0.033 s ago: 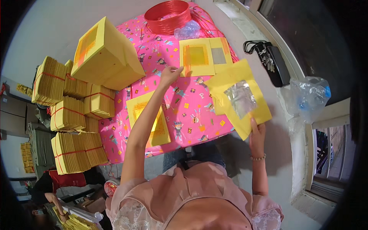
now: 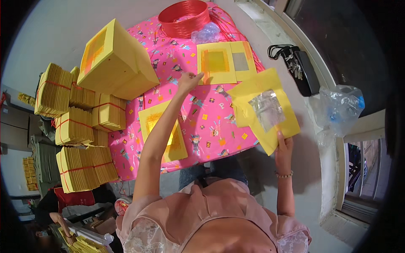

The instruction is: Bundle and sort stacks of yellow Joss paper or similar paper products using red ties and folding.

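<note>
My left hand (image 2: 190,82) reaches over the table, its fingers pinched at the lower left corner of a yellow joss paper sheet (image 2: 223,79) with an orange-edged gold square. That sheet overlaps another joss paper sheet (image 2: 241,49) showing a grey square. Off the table's right edge, my right hand (image 2: 285,148) grips a few fanned yellow joss paper sheets (image 2: 282,92) by their lower edge, thumb on top; the uppermost bears a crinkled silver foil square. Under my left forearm lies a small pile of joss paper (image 2: 177,148) with an orange and gold square, partly hidden by the arm.
A tall joss paper stack (image 2: 128,63) stands at the left, beside several red-tied bundles (image 2: 78,126). A red cord coil (image 2: 184,23) and clear plastic (image 2: 206,33) sit on the far pink tablecloth (image 2: 215,126). Keys (image 2: 294,67) and a plastic bag (image 2: 341,105) rest right. Another person's hand (image 2: 67,236) shows lower left.
</note>
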### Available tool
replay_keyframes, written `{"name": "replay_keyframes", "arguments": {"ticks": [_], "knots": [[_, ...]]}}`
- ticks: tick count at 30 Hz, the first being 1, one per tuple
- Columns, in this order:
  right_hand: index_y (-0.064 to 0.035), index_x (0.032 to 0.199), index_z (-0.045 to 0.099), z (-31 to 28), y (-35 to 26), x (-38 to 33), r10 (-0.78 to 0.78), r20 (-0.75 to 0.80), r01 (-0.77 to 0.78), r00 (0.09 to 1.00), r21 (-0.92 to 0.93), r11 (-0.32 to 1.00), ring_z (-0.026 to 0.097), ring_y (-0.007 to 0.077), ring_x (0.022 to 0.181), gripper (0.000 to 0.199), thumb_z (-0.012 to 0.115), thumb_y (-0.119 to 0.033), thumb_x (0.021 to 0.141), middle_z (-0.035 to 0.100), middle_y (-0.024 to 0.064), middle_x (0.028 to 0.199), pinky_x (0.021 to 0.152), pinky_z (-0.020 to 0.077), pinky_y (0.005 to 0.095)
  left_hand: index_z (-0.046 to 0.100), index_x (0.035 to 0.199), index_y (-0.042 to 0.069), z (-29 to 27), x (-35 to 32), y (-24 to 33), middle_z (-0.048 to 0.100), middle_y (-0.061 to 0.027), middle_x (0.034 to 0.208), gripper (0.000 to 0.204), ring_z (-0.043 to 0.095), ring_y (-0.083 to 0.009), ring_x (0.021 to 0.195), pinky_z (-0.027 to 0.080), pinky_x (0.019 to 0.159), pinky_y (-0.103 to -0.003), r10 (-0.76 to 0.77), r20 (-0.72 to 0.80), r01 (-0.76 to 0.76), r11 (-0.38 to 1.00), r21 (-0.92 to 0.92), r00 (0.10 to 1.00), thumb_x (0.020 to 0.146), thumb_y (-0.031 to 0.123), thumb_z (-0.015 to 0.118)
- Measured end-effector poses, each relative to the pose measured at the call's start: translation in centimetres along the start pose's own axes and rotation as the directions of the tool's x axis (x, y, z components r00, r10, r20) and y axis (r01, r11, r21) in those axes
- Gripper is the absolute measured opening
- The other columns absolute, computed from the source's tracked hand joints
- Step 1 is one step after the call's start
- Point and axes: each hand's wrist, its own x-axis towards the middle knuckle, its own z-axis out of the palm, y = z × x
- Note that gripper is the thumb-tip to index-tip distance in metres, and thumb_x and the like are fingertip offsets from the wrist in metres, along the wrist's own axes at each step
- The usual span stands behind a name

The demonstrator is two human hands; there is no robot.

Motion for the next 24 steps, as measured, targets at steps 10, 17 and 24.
{"name": "replay_keyframes", "arguments": {"ticks": [10, 17, 24], "knots": [[0.0017, 0.120, 0.057, -2.0, 0.5, -0.2, 0.020, -0.137, -0.013, 0.990, 0.050, 0.999, 0.060, 0.0081, 0.096, 0.026, 0.053, -0.014, 0.099, 0.063, 0.0045, 0.111, 0.082, 0.0498, 0.0241, 0.061, 0.104, -0.003, 5.8, 3.3, 2.5, 0.068, -0.0201, 0.100, 0.072, 0.067, -0.0298, 0.095, 0.055, 0.077, -0.041, 0.003, -0.280, 0.179, 0.761, 0.624, 0.960, 0.059, 0.048, 0.085], [0.0018, 0.120, 0.056, -2.6, 1.1, 1.6, 0.074, -0.113, -0.058, 0.991, 0.137, 0.989, 0.060, 0.0088, 0.099, 0.027, 0.053, -0.014, 0.099, 0.063, 0.0050, 0.114, 0.084, 0.0496, 0.0239, 0.060, 0.104, 0.001, 5.4, 4.1, 1.0, 0.068, -0.0171, 0.096, 0.048, 0.066, -0.0313, 0.096, 0.054, 0.078, -0.041, -0.077, -0.226, 0.171, 0.886, 0.432, 0.971, 0.073, 0.034, 0.077], [0.0020, 0.124, 0.053, 0.9, -0.7, 5.6, 0.031, -0.062, -0.019, 0.998, 0.191, 0.981, 0.058, 0.0118, 0.106, 0.031, 0.053, -0.015, 0.098, 0.060, 0.0051, 0.118, 0.092, 0.0469, 0.0280, 0.058, 0.104, 0.000, 4.6, 2.9, 0.7, 0.064, -0.0116, 0.086, 0.025, 0.063, -0.0199, 0.075, 0.052, 0.068, -0.035, -0.026, -0.298, -0.023, 0.987, -0.162, 0.954, 0.085, 0.016, 0.064]]}}
